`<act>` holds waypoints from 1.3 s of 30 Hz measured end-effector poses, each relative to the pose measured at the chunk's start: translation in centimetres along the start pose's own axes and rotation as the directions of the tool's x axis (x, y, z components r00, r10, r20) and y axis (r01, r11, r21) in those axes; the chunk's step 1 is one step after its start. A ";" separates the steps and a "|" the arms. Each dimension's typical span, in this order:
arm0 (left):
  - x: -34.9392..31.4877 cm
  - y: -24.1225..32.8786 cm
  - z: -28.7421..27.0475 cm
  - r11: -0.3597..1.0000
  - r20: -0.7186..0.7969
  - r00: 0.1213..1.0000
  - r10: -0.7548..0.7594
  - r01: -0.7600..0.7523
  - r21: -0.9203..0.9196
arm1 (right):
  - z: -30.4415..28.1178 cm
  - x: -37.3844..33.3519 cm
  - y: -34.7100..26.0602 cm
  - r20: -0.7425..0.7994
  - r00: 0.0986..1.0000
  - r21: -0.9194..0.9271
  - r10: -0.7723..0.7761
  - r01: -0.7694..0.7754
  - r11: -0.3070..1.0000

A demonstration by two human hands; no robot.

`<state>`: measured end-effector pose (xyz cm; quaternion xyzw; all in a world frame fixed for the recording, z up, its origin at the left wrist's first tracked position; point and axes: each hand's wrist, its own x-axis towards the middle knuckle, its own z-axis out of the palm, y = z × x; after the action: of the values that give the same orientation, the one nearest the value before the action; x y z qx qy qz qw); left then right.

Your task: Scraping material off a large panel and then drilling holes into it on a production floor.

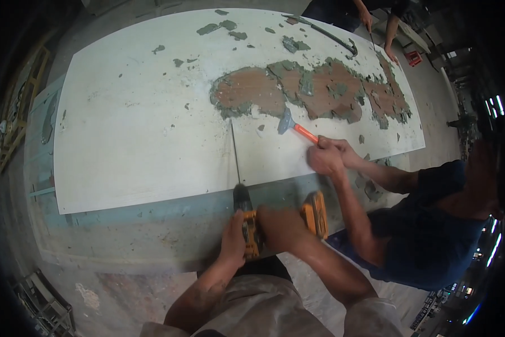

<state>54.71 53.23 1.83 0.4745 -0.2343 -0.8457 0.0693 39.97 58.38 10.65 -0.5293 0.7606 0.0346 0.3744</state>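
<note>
Above the near edge of the counter (151, 238), the right hand (284, 228) grips the drill (252, 240) by its handle, the left hand (233, 240) clasping its body; the long bit (235, 151) could skid if pressed aslant.

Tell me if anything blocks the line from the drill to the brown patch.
Nothing visible does. The bit of the drill extends over white board, its tip by the lower left edge of the patch; whether they touch, I can't tell. The scraper is right of that line.
</note>
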 end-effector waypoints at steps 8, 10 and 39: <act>2.7 4.1 0.7 0.996 0.035 0.998 0.050 -0.047 -0.078 | -0.3 4.0 0.8 -0.007 0.999 -0.052 0.040 -0.040 0.998; 2.2 4.4 0.5 0.999 0.004 0.999 0.044 -0.044 -0.018 | 0.1 4.4 0.9 -0.030 0.999 -0.033 0.043 -0.044 0.998; 15.3 9.0 1.9 -0.460 0.807 0.486 0.335 -0.664 0.590 | 17.1 -12.8 -1.6 -0.410 0.864 0.557 0.291 -0.016 0.830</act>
<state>43.92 40.69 -4.98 0.0732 -0.9507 -0.2864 0.0935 52.43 75.32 6.67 -0.3300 0.8490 -0.2801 0.3031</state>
